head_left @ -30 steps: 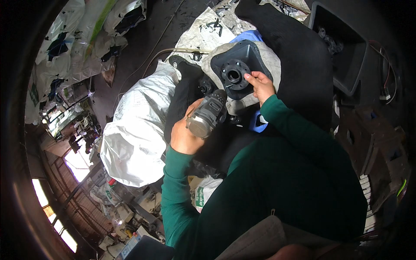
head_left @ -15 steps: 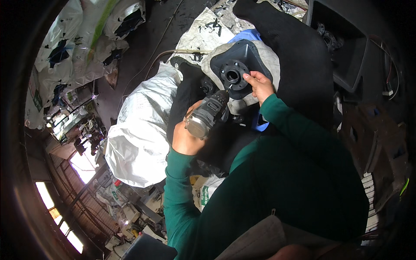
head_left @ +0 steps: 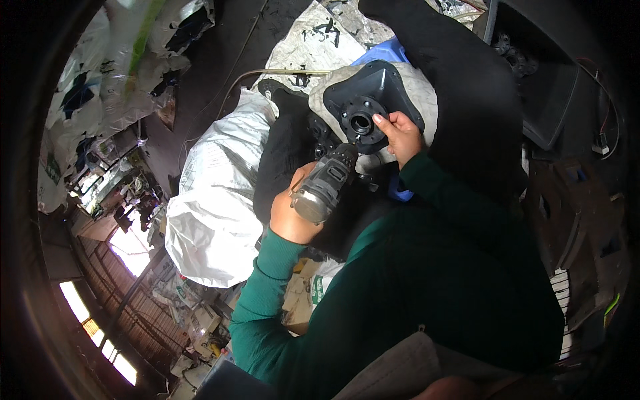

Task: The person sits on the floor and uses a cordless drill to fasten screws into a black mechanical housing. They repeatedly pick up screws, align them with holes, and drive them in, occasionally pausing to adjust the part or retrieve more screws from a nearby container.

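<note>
My left hand (head_left: 290, 217) is closed round the grip of a dark grey cordless drill (head_left: 327, 185). The drill's tip points at the lower rim of a round collar on a black flanged plastic part (head_left: 383, 81); whether it touches is too small to tell. This part has a squarish base and an open bore in the collar. It rests on a pale cloth pad (head_left: 430, 100) over a blue support (head_left: 390, 51), between my legs. My right hand (head_left: 403, 139) grips the collar's right edge, thumb on top, the other fingers curled and partly hidden.
A white sack (head_left: 217, 227) lies by my left leg. Small black parts (head_left: 323, 137) sit beneath the drill. At the upper right a black bin (head_left: 543, 87) holds more black parts. A hose (head_left: 267, 72) crosses the floor; plastic bags (head_left: 100, 73) hang over the upper left.
My left hand and the drill have shifted slightly right and down in the picture, and the left elbow has swung outward. The right hand stays at the collar. The view has tilted a little.
</note>
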The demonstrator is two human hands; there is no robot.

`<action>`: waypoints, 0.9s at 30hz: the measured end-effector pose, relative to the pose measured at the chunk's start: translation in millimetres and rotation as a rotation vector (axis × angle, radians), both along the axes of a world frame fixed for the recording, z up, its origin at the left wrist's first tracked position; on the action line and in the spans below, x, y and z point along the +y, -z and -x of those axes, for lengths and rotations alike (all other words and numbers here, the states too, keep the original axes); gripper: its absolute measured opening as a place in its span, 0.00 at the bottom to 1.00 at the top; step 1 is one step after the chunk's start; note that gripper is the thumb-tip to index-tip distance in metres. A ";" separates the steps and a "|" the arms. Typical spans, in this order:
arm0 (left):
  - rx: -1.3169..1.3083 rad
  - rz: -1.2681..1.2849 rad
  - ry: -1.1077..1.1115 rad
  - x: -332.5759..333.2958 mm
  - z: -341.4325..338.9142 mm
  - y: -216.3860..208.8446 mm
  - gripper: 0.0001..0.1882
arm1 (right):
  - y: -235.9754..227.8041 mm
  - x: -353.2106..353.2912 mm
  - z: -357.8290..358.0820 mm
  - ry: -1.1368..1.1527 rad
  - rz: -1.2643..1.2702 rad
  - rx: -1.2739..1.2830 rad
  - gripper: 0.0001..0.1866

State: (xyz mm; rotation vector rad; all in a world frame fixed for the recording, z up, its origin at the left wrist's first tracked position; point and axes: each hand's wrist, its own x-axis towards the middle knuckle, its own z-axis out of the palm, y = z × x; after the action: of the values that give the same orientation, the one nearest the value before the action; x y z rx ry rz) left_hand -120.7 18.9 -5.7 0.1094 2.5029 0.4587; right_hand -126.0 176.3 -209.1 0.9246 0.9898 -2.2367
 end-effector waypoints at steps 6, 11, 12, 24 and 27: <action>-0.062 -0.025 -0.010 -1.3 6.6 11.6 0.20 | 7.1 -3.6 0.3 -0.133 -0.132 -0.009 0.13; 0.024 -0.040 0.043 -9.4 5.1 21.5 0.22 | 9.8 -3.6 -0.7 -0.140 -0.146 -0.012 0.13; 0.045 -0.066 0.020 -10.5 5.2 21.4 0.23 | 10.8 -3.3 -0.3 -0.169 -0.164 -0.005 0.13; 0.104 -0.127 -0.327 3.3 -156.6 -37.7 0.36 | 15.4 10.9 6.9 -0.285 -0.408 0.270 0.15; -0.018 0.087 -0.351 20.1 -216.9 -4.0 0.36 | -55.7 15.6 11.8 -0.383 -0.185 0.567 0.08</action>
State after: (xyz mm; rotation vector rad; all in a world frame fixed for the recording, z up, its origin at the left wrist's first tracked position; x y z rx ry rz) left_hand 96.1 39.0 -1.7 -0.3717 2.5252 0.4861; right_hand -137.8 191.9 -153.4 0.1247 1.4955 -2.1251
